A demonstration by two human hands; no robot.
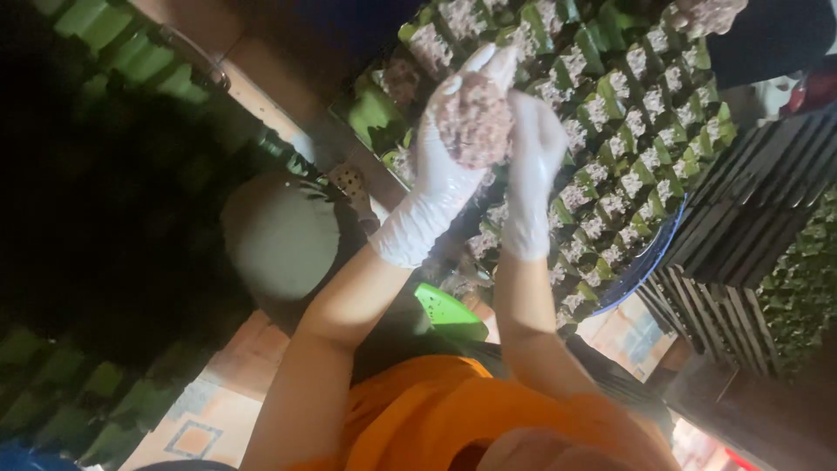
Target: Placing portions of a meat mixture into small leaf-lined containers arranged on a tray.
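Observation:
Both my hands wear thin white gloves. My left hand (pixel 436 179) cups a fist-sized lump of pinkish minced mixture (pixel 475 118) and holds it up in front of me. My right hand (pixel 534 153) presses against the lump's right side with its fingers curled. Behind and below the hands lies a large tray of small green leaf cups (pixel 628 122), most of them filled with the same pink mixture. The tray rests in a round basin with a blue rim (pixel 656 253).
At the top right another person's hand (pixel 711 13) holds more of the mixture. Black slatted trays (pixel 750 209) are stacked at the right, beside more green leaves (pixel 806 279). A grey round cushion (pixel 279 235) and a green plastic piece (pixel 449 312) lie near my lap, over patterned floor tiles (pixel 209 419).

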